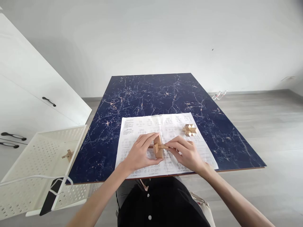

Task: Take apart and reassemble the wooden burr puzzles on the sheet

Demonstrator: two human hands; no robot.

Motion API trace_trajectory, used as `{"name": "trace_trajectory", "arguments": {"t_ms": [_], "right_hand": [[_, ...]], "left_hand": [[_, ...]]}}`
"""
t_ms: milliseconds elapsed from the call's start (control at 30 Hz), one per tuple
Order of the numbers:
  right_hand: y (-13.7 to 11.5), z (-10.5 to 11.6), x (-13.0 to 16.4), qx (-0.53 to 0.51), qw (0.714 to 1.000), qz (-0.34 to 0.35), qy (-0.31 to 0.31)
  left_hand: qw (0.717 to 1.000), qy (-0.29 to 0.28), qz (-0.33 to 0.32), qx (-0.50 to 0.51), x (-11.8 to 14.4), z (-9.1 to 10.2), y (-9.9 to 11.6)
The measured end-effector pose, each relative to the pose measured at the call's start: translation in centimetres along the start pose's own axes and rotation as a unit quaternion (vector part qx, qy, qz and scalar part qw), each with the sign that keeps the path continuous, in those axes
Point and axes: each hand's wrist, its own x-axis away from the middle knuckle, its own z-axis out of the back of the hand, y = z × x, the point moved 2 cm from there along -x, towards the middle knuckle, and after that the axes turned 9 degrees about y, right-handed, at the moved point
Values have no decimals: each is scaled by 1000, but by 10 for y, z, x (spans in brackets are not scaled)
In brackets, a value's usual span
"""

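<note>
The bench [165,94] has a smooth, faintly glossy top that looks like dark blue marble with pale gold veins. On it lies a matt white paper sheet [146,126] with fine grey print. The left hand [139,154] and right hand [186,154] grip a puzzle [159,148] of bare, pale, unvarnished wood. At 2 o'clock from it sits a star block [189,129] of the same light wood. At 9 o'clock a white plastic basket [35,157], matt and perforated, holds a small wooden piece [68,155]. The cabinet [23,82] is smooth white with dark handles.
</note>
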Motion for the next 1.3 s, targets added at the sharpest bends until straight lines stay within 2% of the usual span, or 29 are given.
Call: {"name": "trace_trajectory", "arguments": {"t_ms": [100, 267, 633, 900, 1133, 1300], "right_hand": [[-4, -9, 7, -29, 999, -44, 9], [-8, -17, 13, -62, 994, -91, 19], [-10, -26, 24, 9, 995, -80, 63], [-6, -24, 23, -38, 992, -113, 46], [-6, -24, 24, -37, 992, -107, 51], [-2, -26, 25, -57, 988, -138, 44]], "left_hand": [[998, 19, -54, -19, 3, 3, -5], [996, 34, -79, -26, 5, 2, -10], [998, -7, -49, -29, 10, -1, -13], [997, 6, -57, -43, 10, -2, -15], [999, 6, -43, -17, 8, 0, -13], [999, 16, -31, -1, 6, 3, -10]]}}
